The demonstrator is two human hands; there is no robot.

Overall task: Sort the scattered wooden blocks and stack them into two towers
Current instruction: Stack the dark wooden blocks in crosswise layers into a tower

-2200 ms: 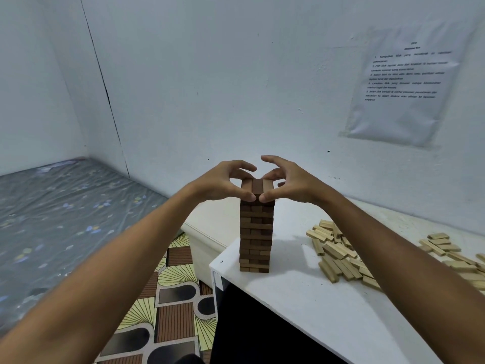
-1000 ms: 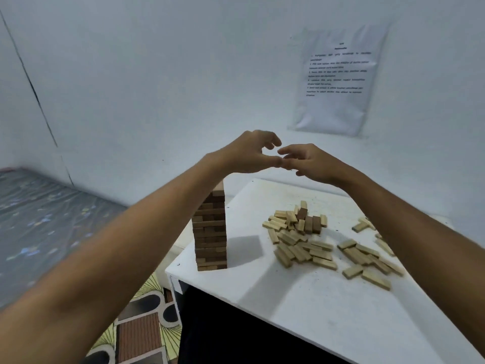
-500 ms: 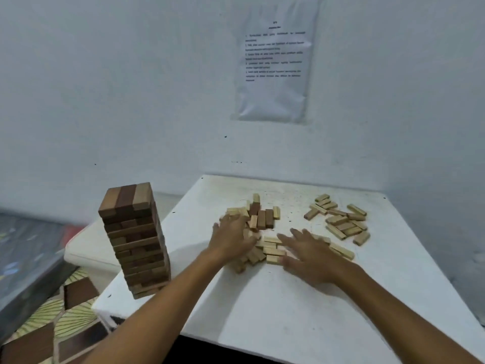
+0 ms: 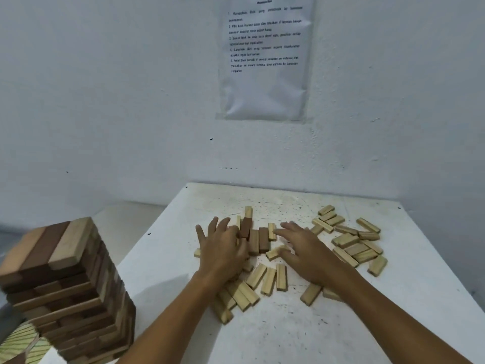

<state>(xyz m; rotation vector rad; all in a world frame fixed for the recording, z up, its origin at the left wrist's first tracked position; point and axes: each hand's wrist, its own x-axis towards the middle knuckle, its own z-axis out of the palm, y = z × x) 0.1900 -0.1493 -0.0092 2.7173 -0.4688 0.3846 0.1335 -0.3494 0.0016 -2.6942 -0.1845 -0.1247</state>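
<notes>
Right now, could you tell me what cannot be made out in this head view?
- Tower: its base is cut off by the bottom edge.
- Blocks under the left hand and right hand: covered, so no count.
- Wall sheet: its top is cropped and its print too small.

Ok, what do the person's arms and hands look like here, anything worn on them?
Both forearms are bare up to the frame edge: no sleeves in view. The left hand and right hand carry no gloves, and no rings, watch or wristbands show. No markings or bandages are visible. The picture is slightly soft, so very small details could be missed.
</notes>
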